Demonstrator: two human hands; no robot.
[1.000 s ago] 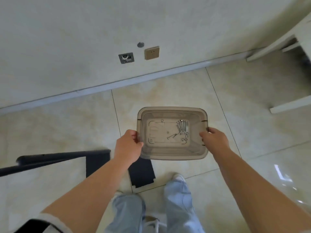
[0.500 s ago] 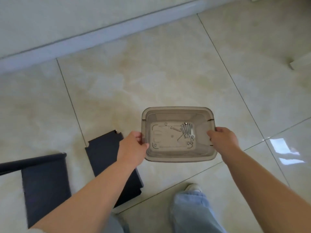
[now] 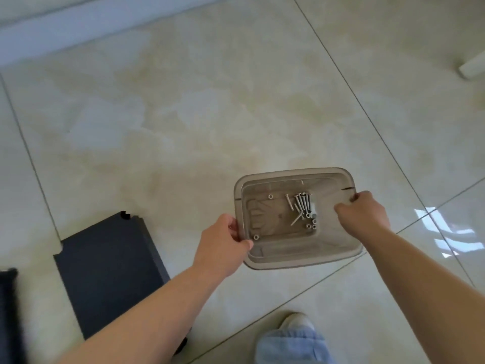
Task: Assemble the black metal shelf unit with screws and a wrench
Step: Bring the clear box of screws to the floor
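Note:
I hold a translucent grey plastic bin (image 3: 294,258) above the tiled floor, right of centre. My left hand (image 3: 223,245) grips its left rim and my right hand (image 3: 363,215) grips its right rim. Inside lie several silver screws (image 3: 301,202) in a bunch and several small nuts (image 3: 311,223) beside them. No wrench can be made out among them. A black metal shelf panel (image 3: 110,271) lies flat on the floor at the lower left, partly under my left forearm. Another black part (image 3: 9,311) shows blurred at the left edge.
Glossy beige floor tiles (image 3: 210,114) fill the view, with a pale baseboard (image 3: 78,24) along the top left. A white furniture leg (image 3: 472,68) ends at the right edge. My shoe and jeans leg (image 3: 294,337) stand below the bin.
The view has tilted further down and the wall has left the frame. The bin, still held by both hands, now sits further right, and the black panel shows more fully at the lower left.

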